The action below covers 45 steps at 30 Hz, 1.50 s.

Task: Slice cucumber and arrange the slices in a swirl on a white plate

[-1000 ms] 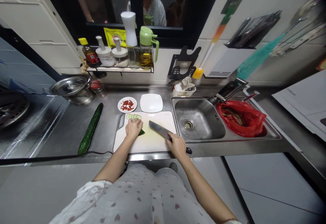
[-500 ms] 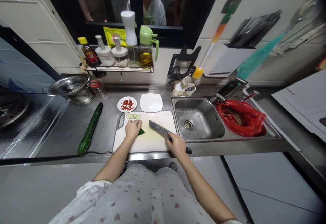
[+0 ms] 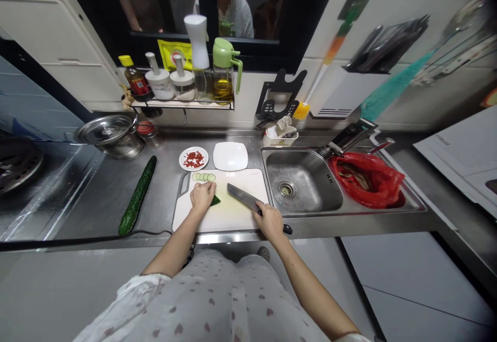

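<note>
Stretched across the middle: a long, shiny stainless-steel counter (image 3: 89, 191). At far right, a white, flat-sided object (image 3: 466, 150) with dark lettering, too blurred to read. In front of the body, a rectangular white cutting board (image 3: 233, 220) with grey edging and a faint, illegible mark near the far right corner. Just beside it on the right, a rectangular stainless-steel sink (image 3: 310, 197). Lying on bare steel left of the board, a long, bumpy, dark-green cucumber (image 3: 137, 197). Clamped by the black handle in the right hand (image 3: 271, 220), a broad-bladed grey metal knife (image 3: 243, 197), pointing away and leftward over the board. Just past the board, a squarish white plate (image 3: 230, 156) and a smaller round white plate (image 3: 181, 160) of chopped red pieces. On the shelf, a dark, yellow-capped bottle (image 3: 137, 80), red label too small to read. Over the board, the left hand (image 3: 202, 197), fingers bunched together, partly covering a dark-green cut piece (image 3: 215, 200); cannot tell whether gripping or merely touching. Just beyond those fingers, a row of thin, pale-green, dark-rimmed round slices (image 3: 204, 177).
</note>
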Each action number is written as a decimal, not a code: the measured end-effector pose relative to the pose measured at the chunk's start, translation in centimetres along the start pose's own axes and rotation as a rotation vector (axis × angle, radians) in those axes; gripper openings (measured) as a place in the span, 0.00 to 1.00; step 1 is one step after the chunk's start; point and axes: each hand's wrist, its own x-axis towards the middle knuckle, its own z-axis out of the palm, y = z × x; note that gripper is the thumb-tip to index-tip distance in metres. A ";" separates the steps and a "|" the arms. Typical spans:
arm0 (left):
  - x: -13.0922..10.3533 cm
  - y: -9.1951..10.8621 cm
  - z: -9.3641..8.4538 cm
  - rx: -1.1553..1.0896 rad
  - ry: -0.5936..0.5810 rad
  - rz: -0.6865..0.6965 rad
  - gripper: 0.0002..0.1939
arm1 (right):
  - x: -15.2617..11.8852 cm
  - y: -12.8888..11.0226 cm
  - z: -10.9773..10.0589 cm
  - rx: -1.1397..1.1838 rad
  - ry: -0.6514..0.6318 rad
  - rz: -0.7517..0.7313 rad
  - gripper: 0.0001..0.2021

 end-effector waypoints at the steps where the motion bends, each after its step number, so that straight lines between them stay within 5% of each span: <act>1: 0.0 0.1 0.0 0.000 -0.003 -0.003 0.19 | 0.0 0.0 -0.1 0.001 -0.002 0.003 0.19; 13: -1.2 -0.8 0.5 -0.087 0.082 -0.039 0.19 | 0.2 0.0 0.0 0.015 -0.019 -0.014 0.20; 19: -3.4 -2.2 1.5 -0.258 0.265 0.056 0.16 | 0.2 -0.6 -0.4 0.008 -0.025 -0.020 0.20; 26: -5.2 -3.4 2.4 -0.418 0.347 0.179 0.12 | 0.2 -0.8 -0.3 0.019 -0.033 -0.016 0.20; 35: -5.8 -2.7 3.0 -0.515 0.316 0.249 0.11 | -0.1 -2.6 -0.6 0.068 -0.146 -0.008 0.19; 45: -6.2 -2.6 3.3 -0.500 0.291 0.329 0.10 | -0.2 -5.6 -2.4 -0.015 -0.260 -0.156 0.16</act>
